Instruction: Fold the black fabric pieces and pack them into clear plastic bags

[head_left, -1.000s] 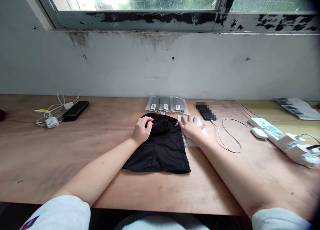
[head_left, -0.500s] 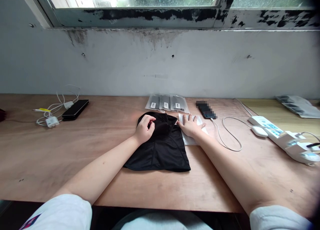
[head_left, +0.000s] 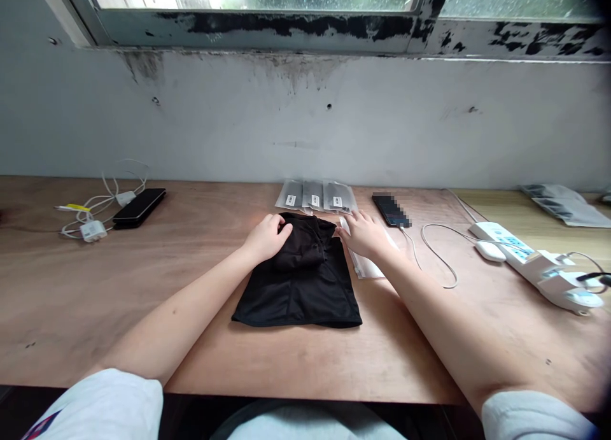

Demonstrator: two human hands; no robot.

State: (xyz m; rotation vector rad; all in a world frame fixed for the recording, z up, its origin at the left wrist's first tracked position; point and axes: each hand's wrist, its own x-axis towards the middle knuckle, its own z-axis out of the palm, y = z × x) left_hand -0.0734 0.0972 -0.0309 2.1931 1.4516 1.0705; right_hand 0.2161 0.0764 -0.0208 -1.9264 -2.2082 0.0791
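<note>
ok so my left hand point(head_left: 266, 238) is curled over the folded top of a soft black cloth garment point(head_left: 298, 287), which lies flat on the plywood table point(head_left: 95, 312); my open right hand point(head_left: 363, 234) has slid in off the white plastic sleeve point(head_left: 366, 265); its fingertips point(head_left: 340, 232) now touch the cloth's edge.

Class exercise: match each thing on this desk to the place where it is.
Things:
1. left hand
2. right hand
3. grey labelled packets
4. white power strip

Places:
A. right end of the desk
B. on the black cloth
C. behind the cloth, near the wall
D. over a white packet

Pairs: 1-B, 2-D, 3-C, 4-A
</note>
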